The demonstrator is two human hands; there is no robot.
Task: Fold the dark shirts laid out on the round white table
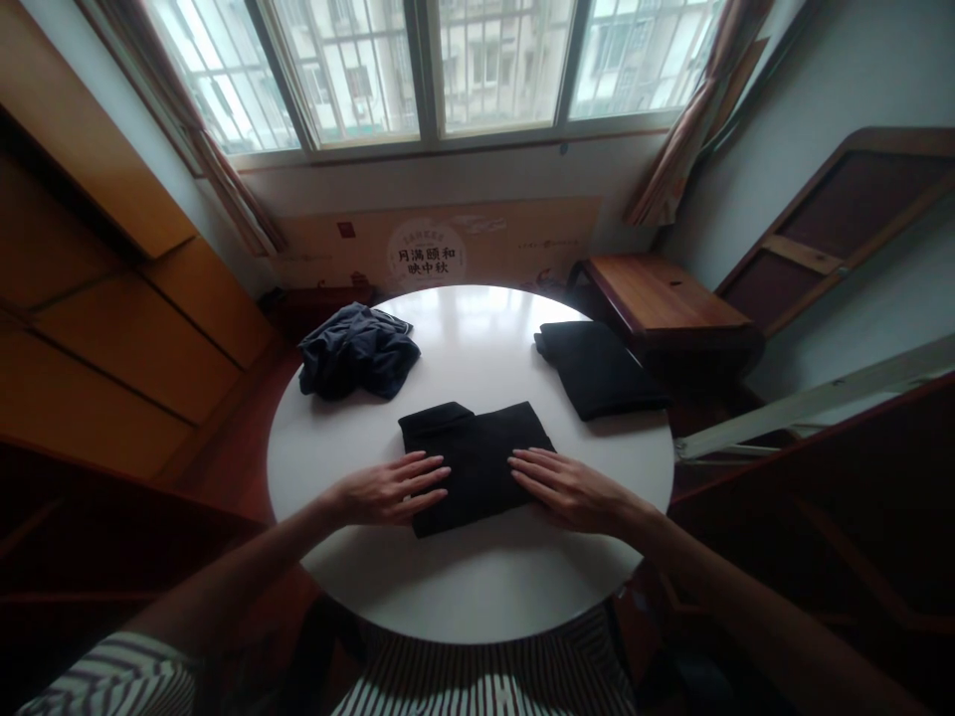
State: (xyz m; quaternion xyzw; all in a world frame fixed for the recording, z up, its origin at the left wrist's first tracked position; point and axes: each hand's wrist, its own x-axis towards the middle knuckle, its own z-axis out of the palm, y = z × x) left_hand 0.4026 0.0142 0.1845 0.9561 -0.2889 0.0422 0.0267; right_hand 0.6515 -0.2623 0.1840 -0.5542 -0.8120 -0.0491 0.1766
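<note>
A black folded garment (477, 462) lies flat on the white round table in front of me; its exact kind does not show. Its upper left corner has a small raised fold. My left hand (395, 487) rests on its left edge, fingers stretched out and pointing right. On its right edge lies my right hand (559, 487), the fingers flat and pointing left. Neither hand grips the cloth; both press lightly or just touch it. Part of each side edge is hidden under the hands.
The white round table (463, 587) also bears a crumpled dark blue garment (358, 353) at the back left and a folded black garment stack (601, 368) at the back right. Beyond stand a low wooden table (664, 288) and a window wall with curtains (675, 159).
</note>
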